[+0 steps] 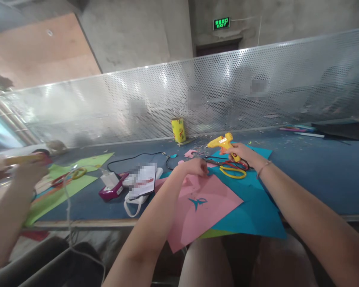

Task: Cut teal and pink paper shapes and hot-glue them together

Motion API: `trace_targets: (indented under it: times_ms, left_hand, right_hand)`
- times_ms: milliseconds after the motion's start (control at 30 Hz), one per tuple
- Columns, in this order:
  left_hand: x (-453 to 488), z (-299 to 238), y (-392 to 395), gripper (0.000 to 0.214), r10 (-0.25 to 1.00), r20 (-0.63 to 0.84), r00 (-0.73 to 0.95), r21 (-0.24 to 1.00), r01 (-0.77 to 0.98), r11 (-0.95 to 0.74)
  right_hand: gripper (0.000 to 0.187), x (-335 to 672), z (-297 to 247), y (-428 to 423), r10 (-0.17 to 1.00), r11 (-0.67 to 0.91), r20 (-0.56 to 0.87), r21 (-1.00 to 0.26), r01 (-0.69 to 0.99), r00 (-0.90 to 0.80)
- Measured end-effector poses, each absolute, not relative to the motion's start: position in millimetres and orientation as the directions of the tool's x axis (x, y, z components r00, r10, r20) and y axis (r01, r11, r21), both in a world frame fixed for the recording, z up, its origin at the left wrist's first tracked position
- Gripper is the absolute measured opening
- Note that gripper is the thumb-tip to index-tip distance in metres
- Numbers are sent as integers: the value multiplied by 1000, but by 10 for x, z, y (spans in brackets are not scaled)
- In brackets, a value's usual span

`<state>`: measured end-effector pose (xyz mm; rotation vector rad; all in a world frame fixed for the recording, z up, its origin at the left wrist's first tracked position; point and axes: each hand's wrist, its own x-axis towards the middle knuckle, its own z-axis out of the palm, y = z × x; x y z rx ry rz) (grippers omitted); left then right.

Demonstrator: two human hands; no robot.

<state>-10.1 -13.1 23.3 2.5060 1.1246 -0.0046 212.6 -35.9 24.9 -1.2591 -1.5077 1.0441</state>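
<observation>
My right hand (243,154) grips the handle of a yellow glue gun (220,142), its nozzle pointing left. Under that hand lie scissors with red handles (241,164) and a pair with yellow handles (233,172). My left hand (200,167) is curled, with fingers pressed together over the upper edge of a pink sheet (213,194); what they hold, if anything, is hidden. A small blue cut-out (196,202) rests on the pink sheet. Beneath it are blue sheets (254,207) and the edge of a green one (217,233).
A yellow can (178,130) stands by the perforated metal screen (149,95). Left of my arm lie a phone (143,181), a purple power strip (112,192) and cables. A co-worker's blurred hand (30,173) is over green paper (55,199). Paper scraps (190,153) litter the table.
</observation>
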Motion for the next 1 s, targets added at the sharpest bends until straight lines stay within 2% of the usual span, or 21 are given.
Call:
trace_targets:
  times_ms: [233, 533, 767, 1000]
  left_hand:
    - [-144, 175, -32, 17, 697, -67, 714, 386, 663, -642]
    - [-176, 135, 2, 14, 701, -54, 711, 456, 642, -616]
    - [-140, 115, 15, 15, 711, -33, 703, 432, 651, -624]
    - [-47, 90, -30, 17, 764, 1, 645, 353, 715, -603]
  right_hand:
    - [16, 2237, 259, -335, 975, 184, 149, -957, 225, -165]
    - [16, 2387, 376, -442, 929, 270, 186, -931, 244, -320]
    - [20, 2414, 333, -446, 953, 245, 184, -935, 257, -240]
    - [26, 2312, 213, -387, 982, 119, 69, -949, 293, -175]
